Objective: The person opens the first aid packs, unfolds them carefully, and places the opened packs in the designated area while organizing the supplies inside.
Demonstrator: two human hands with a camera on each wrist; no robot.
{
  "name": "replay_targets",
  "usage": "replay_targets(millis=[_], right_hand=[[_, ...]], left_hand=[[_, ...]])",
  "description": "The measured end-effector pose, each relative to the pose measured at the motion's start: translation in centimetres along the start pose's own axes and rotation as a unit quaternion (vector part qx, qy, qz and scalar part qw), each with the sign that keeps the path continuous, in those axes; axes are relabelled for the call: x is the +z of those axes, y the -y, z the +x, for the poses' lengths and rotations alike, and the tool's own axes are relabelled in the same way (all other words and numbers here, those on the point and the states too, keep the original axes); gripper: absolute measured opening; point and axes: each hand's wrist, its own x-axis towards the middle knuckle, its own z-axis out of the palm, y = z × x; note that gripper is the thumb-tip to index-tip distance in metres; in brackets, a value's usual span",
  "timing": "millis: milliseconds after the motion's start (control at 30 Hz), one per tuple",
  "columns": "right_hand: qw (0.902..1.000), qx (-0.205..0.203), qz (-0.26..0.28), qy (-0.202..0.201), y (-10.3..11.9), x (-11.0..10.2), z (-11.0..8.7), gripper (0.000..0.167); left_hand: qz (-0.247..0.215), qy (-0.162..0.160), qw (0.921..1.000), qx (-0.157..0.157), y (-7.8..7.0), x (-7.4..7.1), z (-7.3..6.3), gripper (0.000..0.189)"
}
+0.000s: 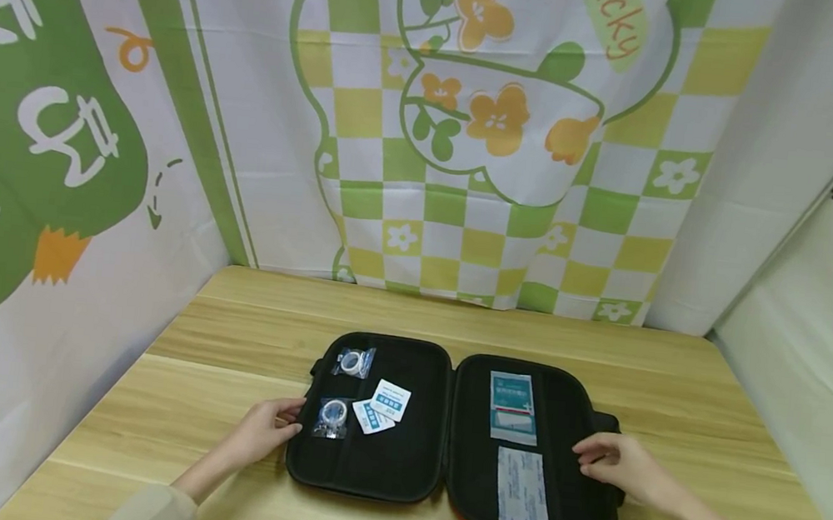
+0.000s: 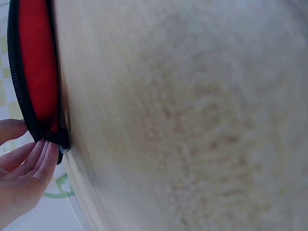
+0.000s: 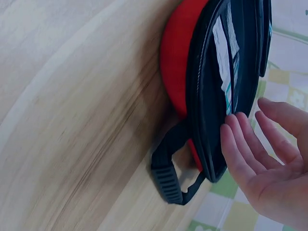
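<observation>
A zip case (image 1: 408, 460) with a black lining lies unfolded on the table, both halves facing up. Its outside shows as a red shell (image 2: 38, 57) in the left wrist view. My left hand (image 1: 266, 428) pinches the left rim, thumb on the zip edge and fingers against the outer side. Over the right half, near the handle (image 3: 167, 185), my right hand (image 1: 623, 466) hovers with relaxed fingers and holds nothing. On the left half are two tape rolls in clear wrappers (image 1: 332, 416) and two small white-and-blue sachets (image 1: 391, 400). The right half bears a teal packet (image 1: 513, 407) and a pale packet (image 1: 523, 488).
The wooden table (image 1: 243, 335) extends around the case on every side. Behind it hangs a printed curtain (image 1: 478, 249) with green and yellow checks. Fabric panels (image 1: 816, 332) also enclose the left and right sides.
</observation>
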Motion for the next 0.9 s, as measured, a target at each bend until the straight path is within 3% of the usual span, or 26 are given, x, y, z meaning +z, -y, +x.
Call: replay_targets(millis=[133,333,467,733,900], right_hand=[[0.9972,-0.018,-0.05,-0.051,-0.3,-0.3,-0.2,0.023],[0.9899,0.012,-0.083,-0.114,-0.7,-0.5,-0.4,0.027],[0.9869,0.039,-0.091,-0.128,-1.0,-0.7,-0.5,0.029],[0.9844,0.037,-0.097,-0.142,-1.8,-0.8,-0.4,0.033],[0.9879,0.054,-0.071,-0.127,-2.4,-0.8,-0.2,0.041]], left_hand=[[0.001,-0.001,1.0,0.001,0.1,0.0,0.0,0.036],[0.0,0.0,1.0,0.004,0.3,0.1,0.1,0.036],[-0.002,0.0,1.0,0.0,0.3,0.1,0.1,0.037],[-0.001,-0.001,1.0,-0.006,0.2,0.1,0.0,0.037],[0.0,-0.003,1.0,-0.002,0.2,0.1,0.0,0.037]])
